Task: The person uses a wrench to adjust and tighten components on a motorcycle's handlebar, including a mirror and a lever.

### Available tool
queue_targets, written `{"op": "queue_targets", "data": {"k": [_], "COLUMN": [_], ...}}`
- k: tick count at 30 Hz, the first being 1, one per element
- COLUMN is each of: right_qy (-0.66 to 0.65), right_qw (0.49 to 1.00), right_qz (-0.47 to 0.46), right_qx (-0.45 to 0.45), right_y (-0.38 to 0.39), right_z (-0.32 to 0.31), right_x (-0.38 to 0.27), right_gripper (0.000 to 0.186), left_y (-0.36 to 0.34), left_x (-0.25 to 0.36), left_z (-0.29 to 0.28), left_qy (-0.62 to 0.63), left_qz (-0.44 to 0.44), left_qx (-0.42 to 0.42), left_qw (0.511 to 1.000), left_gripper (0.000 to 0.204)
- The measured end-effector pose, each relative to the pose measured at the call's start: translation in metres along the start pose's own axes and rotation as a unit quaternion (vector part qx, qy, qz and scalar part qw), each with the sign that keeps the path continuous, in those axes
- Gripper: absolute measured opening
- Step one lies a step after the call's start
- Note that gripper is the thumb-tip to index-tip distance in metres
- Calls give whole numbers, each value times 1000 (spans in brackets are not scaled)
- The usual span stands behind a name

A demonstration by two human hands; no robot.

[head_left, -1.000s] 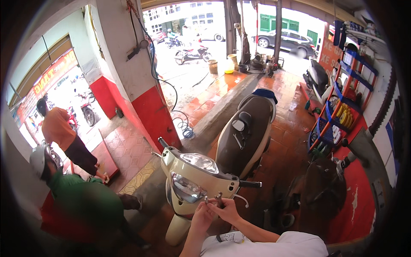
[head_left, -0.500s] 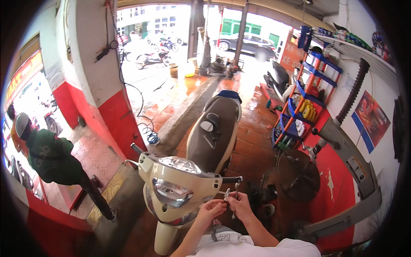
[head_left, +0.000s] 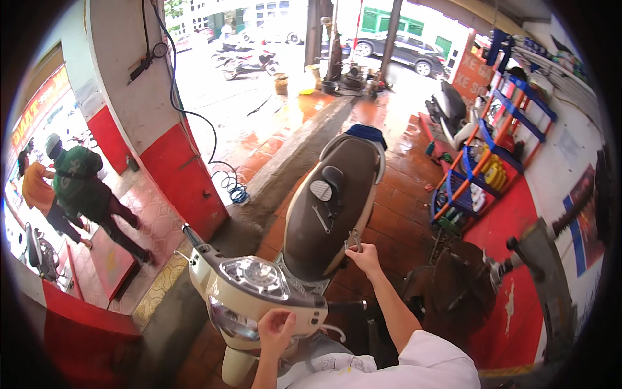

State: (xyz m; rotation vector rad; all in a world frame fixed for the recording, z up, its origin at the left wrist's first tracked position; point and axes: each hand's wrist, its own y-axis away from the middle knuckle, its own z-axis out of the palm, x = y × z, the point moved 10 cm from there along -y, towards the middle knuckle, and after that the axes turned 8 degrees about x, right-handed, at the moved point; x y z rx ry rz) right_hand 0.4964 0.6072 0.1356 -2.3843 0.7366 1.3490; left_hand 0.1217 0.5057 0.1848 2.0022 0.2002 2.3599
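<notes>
My right hand (head_left: 365, 259) is held out beside the near end of the scooter seat (head_left: 304, 240), closed on a metal wrench (head_left: 356, 241) whose end sticks up past the fingers. My left hand (head_left: 277, 332) is in front of the cream scooter (head_left: 298, 305), near its headlight (head_left: 256, 275). Its fingers are curled in toward the thumb, and whatever they may hold is hidden. On the brown seat lie a black rear-view mirror (head_left: 321, 189) and, just below it, another wrench (head_left: 321, 220).
A blue air hose (head_left: 237, 193) coils by the red-and-white pillar (head_left: 181, 165). To the right stand a blue-and-orange shelf rack (head_left: 483, 152) with bottles and a grey machine arm (head_left: 541, 272). Two people, one in green (head_left: 81, 178), one in orange (head_left: 37, 187), stand at the left.
My hands were close together and have moved apart. The right one went forward toward the seat with the wrench; the left drew back left in front of the scooter. The view has shifted.
</notes>
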Motion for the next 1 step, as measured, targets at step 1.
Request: {"op": "queue_targets", "data": {"k": [1], "right_qy": [35], "right_qw": [999], "right_qz": [-2], "right_qx": [-12], "right_y": [-25], "right_z": [20], "right_x": [5], "right_gripper": [24], "left_y": [-1], "left_x": [0], "left_z": [-4], "left_qy": [-28], "left_qz": [6], "left_qx": [32], "left_qw": [999], "left_gripper": [18]}}
